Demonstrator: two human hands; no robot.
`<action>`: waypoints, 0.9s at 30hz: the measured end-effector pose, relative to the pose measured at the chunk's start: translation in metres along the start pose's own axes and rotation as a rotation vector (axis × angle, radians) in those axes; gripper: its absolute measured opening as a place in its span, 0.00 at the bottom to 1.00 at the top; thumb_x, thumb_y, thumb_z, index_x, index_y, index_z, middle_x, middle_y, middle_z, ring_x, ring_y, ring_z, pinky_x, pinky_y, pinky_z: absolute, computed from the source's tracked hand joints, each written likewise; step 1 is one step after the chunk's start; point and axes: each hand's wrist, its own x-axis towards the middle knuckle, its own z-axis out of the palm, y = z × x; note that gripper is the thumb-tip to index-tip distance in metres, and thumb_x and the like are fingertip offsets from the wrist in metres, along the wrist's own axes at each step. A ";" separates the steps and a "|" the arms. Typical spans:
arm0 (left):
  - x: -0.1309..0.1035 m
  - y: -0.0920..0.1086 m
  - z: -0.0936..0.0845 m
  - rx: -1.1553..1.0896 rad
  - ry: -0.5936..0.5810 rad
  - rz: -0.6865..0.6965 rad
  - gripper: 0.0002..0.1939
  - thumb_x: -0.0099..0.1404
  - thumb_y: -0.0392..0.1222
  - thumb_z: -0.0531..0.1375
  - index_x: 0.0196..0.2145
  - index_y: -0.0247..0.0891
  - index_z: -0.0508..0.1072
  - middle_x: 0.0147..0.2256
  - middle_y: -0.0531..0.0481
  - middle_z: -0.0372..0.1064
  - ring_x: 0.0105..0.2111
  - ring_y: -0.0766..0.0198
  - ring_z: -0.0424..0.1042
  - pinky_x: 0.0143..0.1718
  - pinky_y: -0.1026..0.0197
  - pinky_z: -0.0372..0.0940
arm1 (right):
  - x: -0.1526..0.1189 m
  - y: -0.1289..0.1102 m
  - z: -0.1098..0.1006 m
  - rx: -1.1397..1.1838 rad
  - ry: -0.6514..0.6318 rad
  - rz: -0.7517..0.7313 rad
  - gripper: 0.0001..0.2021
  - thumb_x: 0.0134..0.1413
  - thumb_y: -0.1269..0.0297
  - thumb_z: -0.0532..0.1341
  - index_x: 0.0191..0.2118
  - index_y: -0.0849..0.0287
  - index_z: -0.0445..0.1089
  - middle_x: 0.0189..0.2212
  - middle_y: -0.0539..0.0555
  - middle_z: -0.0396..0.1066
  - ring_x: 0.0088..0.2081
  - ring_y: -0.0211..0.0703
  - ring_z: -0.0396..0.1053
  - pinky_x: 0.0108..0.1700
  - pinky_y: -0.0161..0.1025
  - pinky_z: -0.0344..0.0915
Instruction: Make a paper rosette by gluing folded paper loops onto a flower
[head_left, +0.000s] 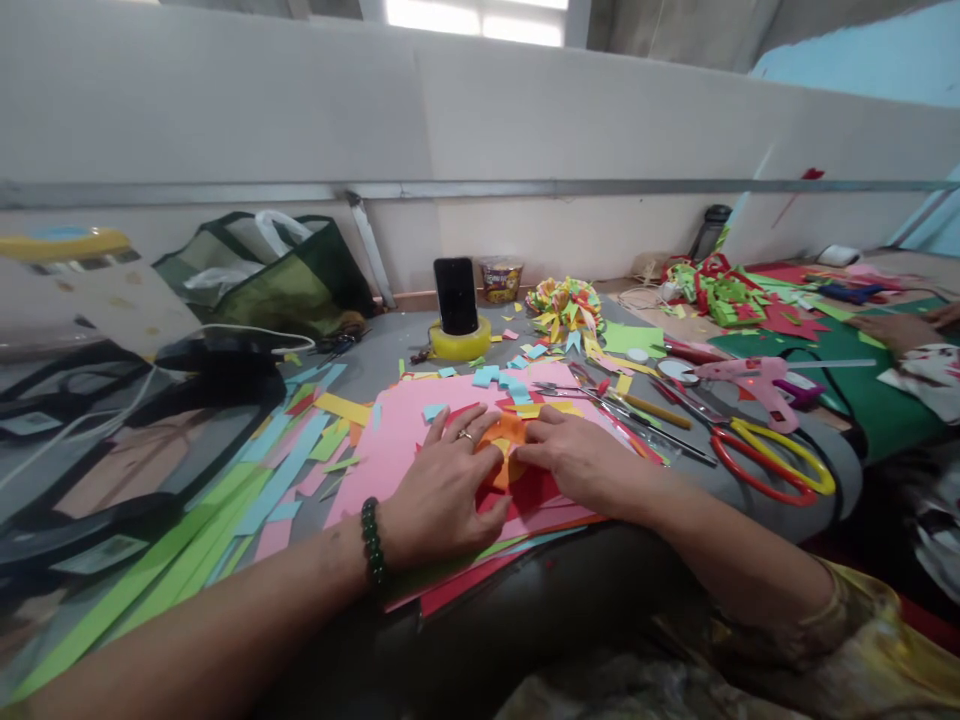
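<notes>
Centre frame: left hand (442, 490) and right hand (577, 462) both flat, fingers spread, pressing an orange paper piece (501, 436) between them (no pinch visible) on the pink sheet (397, 430). Red-and-yellow scissors (772, 462) lie at right, phone (455, 295) upper centre.

Head-worn camera looks forward and down, close over the table (420, 345).

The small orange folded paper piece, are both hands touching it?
Touching. The head view shows the left hand and right hand pressing fingertips onto the small orange folded paper piece.
</notes>
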 end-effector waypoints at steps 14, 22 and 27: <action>0.000 0.000 -0.001 -0.006 0.023 0.009 0.11 0.58 0.43 0.60 0.36 0.37 0.78 0.61 0.35 0.67 0.63 0.37 0.60 0.63 0.28 0.52 | 0.001 -0.001 0.003 0.031 -0.047 0.053 0.14 0.63 0.75 0.57 0.49 0.60 0.77 0.41 0.60 0.74 0.43 0.49 0.67 0.43 0.41 0.64; 0.002 0.002 -0.001 0.010 0.000 -0.007 0.11 0.60 0.44 0.60 0.35 0.35 0.79 0.61 0.33 0.66 0.64 0.37 0.60 0.64 0.29 0.52 | 0.003 -0.007 -0.008 -0.024 -0.076 0.172 0.12 0.65 0.73 0.58 0.44 0.60 0.79 0.38 0.61 0.72 0.44 0.50 0.66 0.45 0.42 0.63; 0.001 0.002 0.000 0.008 0.027 0.002 0.11 0.60 0.43 0.60 0.34 0.36 0.79 0.61 0.34 0.67 0.63 0.38 0.61 0.64 0.31 0.53 | 0.002 -0.006 -0.003 -0.046 -0.005 0.150 0.12 0.66 0.70 0.56 0.43 0.59 0.79 0.38 0.62 0.71 0.44 0.51 0.65 0.46 0.43 0.64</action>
